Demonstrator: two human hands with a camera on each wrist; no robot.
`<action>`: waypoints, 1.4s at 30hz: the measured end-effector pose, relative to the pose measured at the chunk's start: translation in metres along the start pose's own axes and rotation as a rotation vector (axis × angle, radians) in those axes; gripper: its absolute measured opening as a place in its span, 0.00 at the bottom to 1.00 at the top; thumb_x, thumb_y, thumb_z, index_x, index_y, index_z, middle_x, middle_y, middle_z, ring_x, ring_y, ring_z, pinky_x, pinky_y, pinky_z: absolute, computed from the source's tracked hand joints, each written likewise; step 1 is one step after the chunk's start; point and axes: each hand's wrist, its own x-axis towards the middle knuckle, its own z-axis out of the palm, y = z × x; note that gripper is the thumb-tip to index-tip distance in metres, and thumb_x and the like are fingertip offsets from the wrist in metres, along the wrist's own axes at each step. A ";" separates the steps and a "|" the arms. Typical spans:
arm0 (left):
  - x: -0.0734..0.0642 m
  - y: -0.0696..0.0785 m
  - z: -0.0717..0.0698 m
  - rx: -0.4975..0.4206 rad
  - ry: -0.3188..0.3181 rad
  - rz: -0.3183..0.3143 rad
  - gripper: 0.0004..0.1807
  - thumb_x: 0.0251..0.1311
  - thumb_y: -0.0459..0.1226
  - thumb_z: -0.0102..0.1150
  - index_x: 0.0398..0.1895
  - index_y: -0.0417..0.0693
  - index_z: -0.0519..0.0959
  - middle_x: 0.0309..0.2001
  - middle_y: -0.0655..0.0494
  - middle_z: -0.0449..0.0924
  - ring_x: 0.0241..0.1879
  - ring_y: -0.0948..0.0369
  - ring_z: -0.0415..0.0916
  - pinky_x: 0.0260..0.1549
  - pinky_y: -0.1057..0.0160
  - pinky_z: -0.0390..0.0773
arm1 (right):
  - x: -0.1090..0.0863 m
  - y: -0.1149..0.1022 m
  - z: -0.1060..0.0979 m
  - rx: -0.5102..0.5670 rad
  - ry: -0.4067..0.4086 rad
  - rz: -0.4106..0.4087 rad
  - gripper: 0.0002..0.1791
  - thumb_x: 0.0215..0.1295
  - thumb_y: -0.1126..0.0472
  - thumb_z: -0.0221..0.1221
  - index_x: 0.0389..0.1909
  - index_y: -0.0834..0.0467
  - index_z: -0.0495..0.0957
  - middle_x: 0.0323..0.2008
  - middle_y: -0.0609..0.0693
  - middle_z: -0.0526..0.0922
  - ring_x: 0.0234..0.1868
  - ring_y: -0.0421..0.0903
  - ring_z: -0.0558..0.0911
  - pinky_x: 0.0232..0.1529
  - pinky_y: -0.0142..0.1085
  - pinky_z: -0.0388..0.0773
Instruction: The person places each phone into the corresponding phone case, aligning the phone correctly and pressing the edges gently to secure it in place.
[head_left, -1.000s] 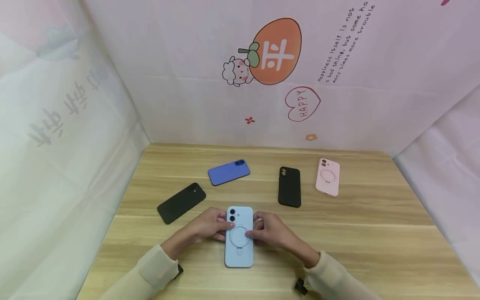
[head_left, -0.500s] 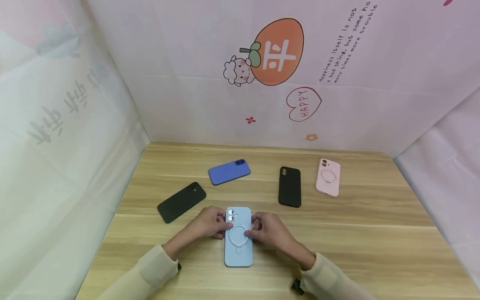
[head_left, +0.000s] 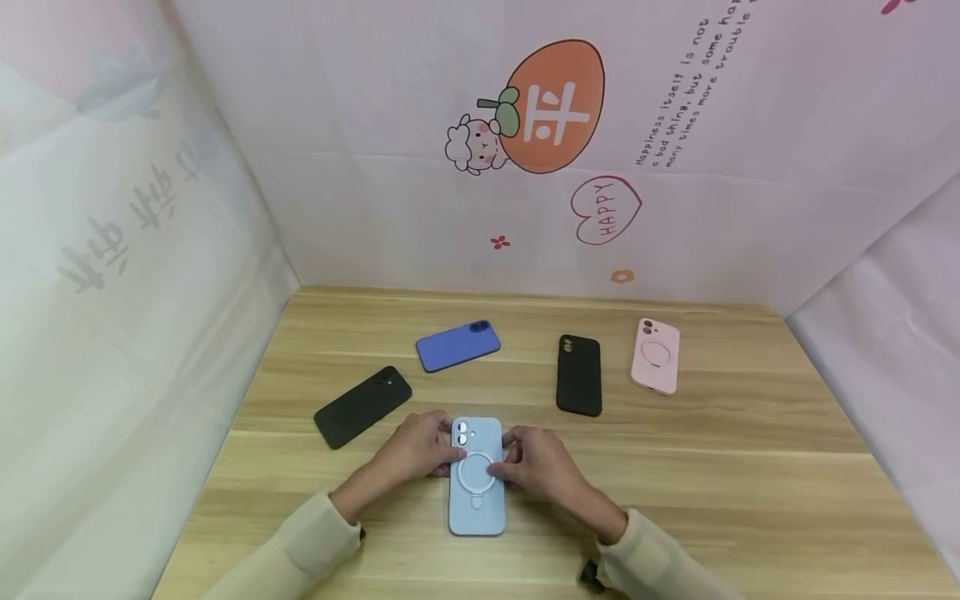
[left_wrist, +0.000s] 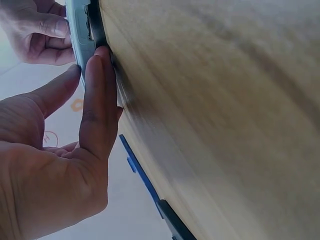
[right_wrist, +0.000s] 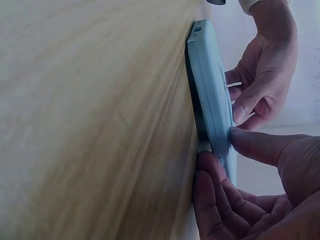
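A light blue phone case (head_left: 477, 515) with a ring on its back lies back side up at the front middle of the table. Shiny lenses show at its camera openings, and a dark layer runs along its underside in both wrist views. My left hand (head_left: 417, 447) pinches its left long edge, thumb on top and fingers underneath. On the opposite edge my right hand (head_left: 545, 462) grips it likewise, with the thumb by the ring. The right wrist view shows the case's side (right_wrist: 212, 95) slightly raised at the edge where my fingers (right_wrist: 212, 200) reach under.
Left of the case lies a black phone (head_left: 363, 407), with a blue phone (head_left: 458, 346) farther back. A black phone case (head_left: 579, 375) and a pink phone case (head_left: 656, 356) lie at the back right. White printed cloth (head_left: 390, 208) closes off the back and sides of the wooden table (head_left: 735, 483).
The light blue case has shifted very slightly left, and its lenses have turned from dark to bright. Both hands keep their hold; the other phones and cases stay put.
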 end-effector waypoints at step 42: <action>-0.003 0.001 0.003 0.076 0.033 0.009 0.28 0.63 0.34 0.75 0.61 0.30 0.76 0.22 0.56 0.81 0.20 0.61 0.79 0.20 0.68 0.73 | -0.006 -0.001 0.004 -0.166 0.079 0.004 0.22 0.56 0.54 0.80 0.46 0.63 0.86 0.19 0.38 0.80 0.20 0.35 0.74 0.20 0.29 0.70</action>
